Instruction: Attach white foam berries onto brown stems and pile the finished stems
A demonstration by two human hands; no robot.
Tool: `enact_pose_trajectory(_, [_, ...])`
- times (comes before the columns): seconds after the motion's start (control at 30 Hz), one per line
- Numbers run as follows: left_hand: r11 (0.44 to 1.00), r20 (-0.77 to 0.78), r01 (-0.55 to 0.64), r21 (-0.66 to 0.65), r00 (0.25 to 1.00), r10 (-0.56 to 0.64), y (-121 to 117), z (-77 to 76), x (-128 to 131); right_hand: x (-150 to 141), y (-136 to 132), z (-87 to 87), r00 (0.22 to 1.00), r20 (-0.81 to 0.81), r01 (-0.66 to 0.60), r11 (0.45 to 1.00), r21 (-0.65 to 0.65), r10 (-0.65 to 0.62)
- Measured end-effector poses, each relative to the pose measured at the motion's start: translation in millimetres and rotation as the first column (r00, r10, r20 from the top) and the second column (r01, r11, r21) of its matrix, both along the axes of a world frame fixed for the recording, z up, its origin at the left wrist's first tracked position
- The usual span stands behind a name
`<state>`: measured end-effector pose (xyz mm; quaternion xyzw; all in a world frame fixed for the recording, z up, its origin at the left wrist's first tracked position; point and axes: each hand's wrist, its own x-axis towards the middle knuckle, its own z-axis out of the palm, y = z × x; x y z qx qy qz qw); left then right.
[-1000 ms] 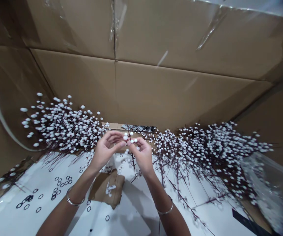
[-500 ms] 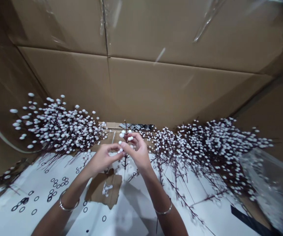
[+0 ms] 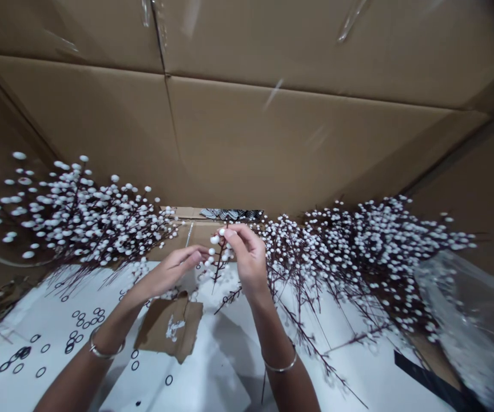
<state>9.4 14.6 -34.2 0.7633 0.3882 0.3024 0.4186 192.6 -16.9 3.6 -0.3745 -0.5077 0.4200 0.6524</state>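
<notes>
Between my hands, over the far middle of the white table, stands a small artificial berry branch [image 3: 218, 264] with a dark red-brown stem and white round berries. My right hand [image 3: 250, 257] pinches its upper part between thumb and fingers. Just left of the branch is my left hand [image 3: 174, 271], its fingers stretched out and apart from the thumb. Its fingertips are close to the lower berries; whether they touch cannot be made out. A thick pile of white-berry branches [image 3: 96, 214] lies to the left, and another pile [image 3: 358, 252] spreads out on the right.
Several small black rings [image 3: 75, 337] lie scattered on the white tabletop [image 3: 195, 383]. A torn cardboard piece [image 3: 167, 329] is in front of my left hand. Tall cardboard [image 3: 273, 149] walls off the back. Clear plastic wrap [image 3: 457, 320] and a black strip [image 3: 427, 380] are at the right.
My left hand has come off the branch and opened, shifting left. My right hand has moved its pinch to the branch's upper part, and the branch now tilts. The camera view has shifted slightly.
</notes>
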Motion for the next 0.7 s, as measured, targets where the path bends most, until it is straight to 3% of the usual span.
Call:
enact_pose_trajectory(0.17, [0.997, -0.340, -0.075, 0.002, 0.938, 0.072, 22.9, -50.9, 5.1, 4.8, -0.5, -0.1, 1.000, 0.015, 0.001, 1.000, 0.023, -0.002])
enact_pose_trajectory(0.27, [0.991, -0.387, -0.137, 0.002, 0.913, 0.127, 24.7, -75.4, 12.5, 4.1, -0.7, 0.0, 1.000, 0.005, 0.004, 1.000, 0.028, -0.004])
enact_pose_trajectory(0.37, [0.990, -0.377, -0.138, -0.028, 0.919, 0.117, 23.0, -85.2, 18.9, 3.1, -0.4, 0.6, 1.000, -0.007, 0.003, 1.000, 0.029, -0.003])
enact_pose_trajectory(0.5, [0.995, -0.268, -0.096, -0.040, 0.960, 0.082, 28.2, -76.4, 17.0, 2.9, 0.7, 0.1, 1.000, -0.029, 0.003, 1.000, 0.012, -0.002])
enact_pose_trajectory(0.6, [0.995, -0.156, -0.098, -0.025, 0.983, 0.093, 34.8, -55.2, 7.3, 1.8, 1.6, -1.2, 1.000, -0.029, -0.012, 1.000, -0.011, 0.012])
enact_pose_trajectory(0.7, [0.982, 0.012, -0.180, -0.052, 0.983, 0.181, 33.2, -27.7, -4.8, -2.2, 1.9, -2.2, 0.998, -0.019, -0.058, 0.998, -0.011, 0.057])
